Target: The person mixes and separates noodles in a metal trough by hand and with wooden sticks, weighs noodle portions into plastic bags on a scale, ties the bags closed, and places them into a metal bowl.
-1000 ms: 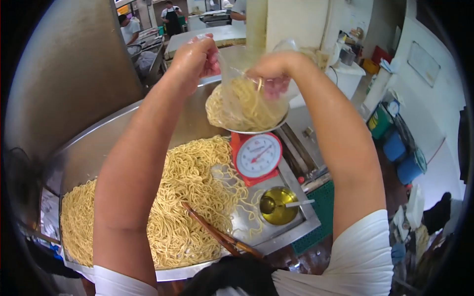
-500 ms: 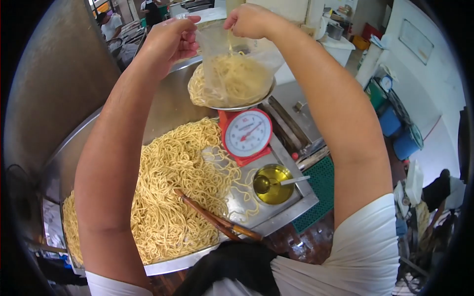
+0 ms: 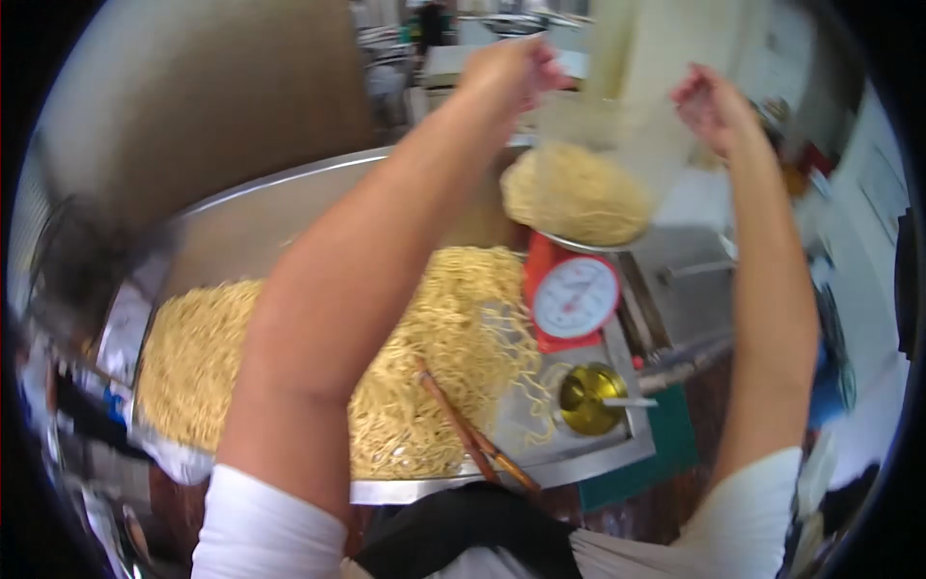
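A clear plastic bag of noodles (image 3: 584, 193) rests on the pan of a red dial scale (image 3: 576, 297). My left hand (image 3: 521, 72) is closed at the bag's upper left edge, pinching the plastic. At the upper right, my right hand (image 3: 709, 108) is blurred beside the bag's other edge, fingers curled; its grip on the thin plastic cannot be made out. Loose yellow noodles (image 3: 415, 425) cover much of the metal tray (image 3: 318, 193) below my arms. Wooden tongs (image 3: 463, 425) lie on them near the front edge.
A bowl of yellow oil (image 3: 590, 399) with a light-handled ladle stands right of the noodles. Beyond the tray's right side are a green mat (image 3: 641, 454) and a metal surface (image 3: 690, 270). Part of a person (image 3: 431, 27) shows in the background.
The camera view has swung, so the tray and scale appear farther right. My right hand has moved away from above the bag to its right side, and the hands are wider apart.
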{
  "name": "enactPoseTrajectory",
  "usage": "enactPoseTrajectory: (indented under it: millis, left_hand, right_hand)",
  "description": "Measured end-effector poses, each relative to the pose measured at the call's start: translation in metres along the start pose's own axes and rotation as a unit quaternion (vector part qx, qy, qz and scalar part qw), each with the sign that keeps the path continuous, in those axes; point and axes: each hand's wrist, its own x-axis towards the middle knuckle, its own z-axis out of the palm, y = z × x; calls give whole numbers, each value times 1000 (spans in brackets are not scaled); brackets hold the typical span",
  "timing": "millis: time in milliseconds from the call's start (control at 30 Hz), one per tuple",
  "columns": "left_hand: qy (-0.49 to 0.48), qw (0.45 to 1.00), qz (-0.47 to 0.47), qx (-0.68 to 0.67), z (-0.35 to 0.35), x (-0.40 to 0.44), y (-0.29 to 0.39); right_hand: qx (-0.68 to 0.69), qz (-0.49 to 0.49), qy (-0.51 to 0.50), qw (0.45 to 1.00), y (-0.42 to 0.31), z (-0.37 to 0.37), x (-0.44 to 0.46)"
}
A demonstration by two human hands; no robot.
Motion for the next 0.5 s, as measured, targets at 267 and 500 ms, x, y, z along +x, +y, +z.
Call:
enactPoseTrajectory:
  millis: [267,500]
  left_hand:
    - [49,924,376,49,-8,-43,107]
    - [-45,913,204,351,-79,-170,135]
  right_hand:
    - [-102,-154,-327,927,-122,131,-34]
    - [17,-45,-316,948,-43,216,-141]
